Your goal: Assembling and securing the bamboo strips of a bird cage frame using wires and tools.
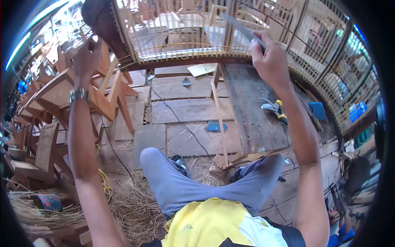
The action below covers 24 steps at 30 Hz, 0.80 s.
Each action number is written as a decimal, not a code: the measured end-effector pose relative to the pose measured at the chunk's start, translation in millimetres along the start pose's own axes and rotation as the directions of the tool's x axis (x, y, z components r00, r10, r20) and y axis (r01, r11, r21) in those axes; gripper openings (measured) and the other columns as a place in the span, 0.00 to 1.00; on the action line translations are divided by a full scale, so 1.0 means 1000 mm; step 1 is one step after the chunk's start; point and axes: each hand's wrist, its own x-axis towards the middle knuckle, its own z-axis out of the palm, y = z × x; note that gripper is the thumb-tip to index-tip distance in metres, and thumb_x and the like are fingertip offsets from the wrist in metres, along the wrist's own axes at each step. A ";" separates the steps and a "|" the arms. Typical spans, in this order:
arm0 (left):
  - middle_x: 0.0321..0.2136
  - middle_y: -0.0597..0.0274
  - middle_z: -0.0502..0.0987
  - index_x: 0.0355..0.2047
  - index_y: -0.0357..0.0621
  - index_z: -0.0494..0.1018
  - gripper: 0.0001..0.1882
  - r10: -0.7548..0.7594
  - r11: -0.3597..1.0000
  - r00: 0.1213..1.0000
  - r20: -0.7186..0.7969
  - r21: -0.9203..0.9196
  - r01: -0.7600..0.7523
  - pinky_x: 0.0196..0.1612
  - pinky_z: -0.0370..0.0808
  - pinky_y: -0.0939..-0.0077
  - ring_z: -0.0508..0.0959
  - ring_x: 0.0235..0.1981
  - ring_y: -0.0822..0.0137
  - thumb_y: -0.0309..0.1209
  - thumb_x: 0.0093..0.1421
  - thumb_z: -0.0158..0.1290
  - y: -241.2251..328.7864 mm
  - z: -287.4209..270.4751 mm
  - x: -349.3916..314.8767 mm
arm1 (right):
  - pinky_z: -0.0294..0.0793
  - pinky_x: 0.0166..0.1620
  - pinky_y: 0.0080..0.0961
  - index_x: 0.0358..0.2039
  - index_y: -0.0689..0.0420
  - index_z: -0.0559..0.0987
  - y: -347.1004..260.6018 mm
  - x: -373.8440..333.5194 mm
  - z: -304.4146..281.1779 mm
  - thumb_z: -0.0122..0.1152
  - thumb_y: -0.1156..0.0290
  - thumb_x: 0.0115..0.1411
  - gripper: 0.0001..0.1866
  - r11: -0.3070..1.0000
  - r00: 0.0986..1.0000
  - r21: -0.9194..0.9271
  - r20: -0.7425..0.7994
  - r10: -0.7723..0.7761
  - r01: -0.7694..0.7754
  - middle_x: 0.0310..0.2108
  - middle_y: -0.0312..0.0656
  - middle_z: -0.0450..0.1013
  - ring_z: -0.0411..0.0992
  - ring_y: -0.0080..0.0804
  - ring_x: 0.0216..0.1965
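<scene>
1. Head view: the right hand (pixel 269 57) is closed around the near end of a long, flat grey blade (pixel 241 29), thumb and fingers folded over it.
2. The blade's long axis slants from that hand up and to the left, pointing away from the person and in front of the cane strands (pixel 227 48). Whether its edge touches any strand, I cannot tell.
3. Those strands fill a wooden frame (pixel 185 61) whose lower rail runs roughly left to right, crosswise to the blade's slant. The strands lie ahead and to the left of the right hand, which is the nearer hand to their middle.
4. The left hand (pixel 87 57), with a watch (pixel 78 95) at its wrist, is raised with bent fingers near the frame's dark left post (pixel 103 22), well apart from the blade. I cannot tell whether it grasps anything.
5. Below the right hand, the tabletop (pixel 255 111) carries shears (pixel 272 107) with yellow and dark handles, near the right forearm.
6. Wooden chairs (pixel 57 92) crowd the left side; loose straw (pixel 129 206) lies on the floor (pixel 197 110).
</scene>
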 end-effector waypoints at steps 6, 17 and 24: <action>0.49 0.58 0.81 0.52 0.48 0.79 0.21 0.544 0.802 0.351 -0.762 0.350 -0.485 0.59 0.72 0.54 0.77 0.55 0.52 0.45 0.64 0.63 0.042 0.079 -0.098 | 0.76 0.31 0.41 0.54 0.55 0.78 0.008 -0.014 0.003 0.56 0.67 0.72 0.13 0.999 0.999 0.046 -0.045 0.003 -0.001 0.25 0.53 0.78 0.79 0.50 0.25; 0.54 0.48 0.77 0.54 0.39 0.74 0.23 0.282 0.957 0.740 -0.610 0.240 -0.167 0.61 0.69 0.52 0.77 0.56 0.48 0.43 0.67 0.60 -0.010 0.112 -0.086 | 0.61 0.27 0.18 0.57 0.57 0.77 0.029 -0.019 0.013 0.53 0.70 0.74 0.14 0.804 0.900 0.418 0.296 0.319 -0.422 0.27 0.29 0.68 0.60 0.13 0.23; 0.52 0.46 0.79 0.55 0.42 0.74 0.23 0.550 0.753 0.572 -0.608 0.064 -0.655 0.53 0.76 0.57 0.79 0.53 0.51 0.44 0.67 0.60 0.026 0.141 -0.073 | 0.59 0.23 0.11 0.60 0.60 0.76 0.021 -0.020 0.014 0.52 0.70 0.74 0.17 0.678 0.914 0.621 0.345 0.214 -0.393 0.29 0.32 0.74 0.62 0.09 0.23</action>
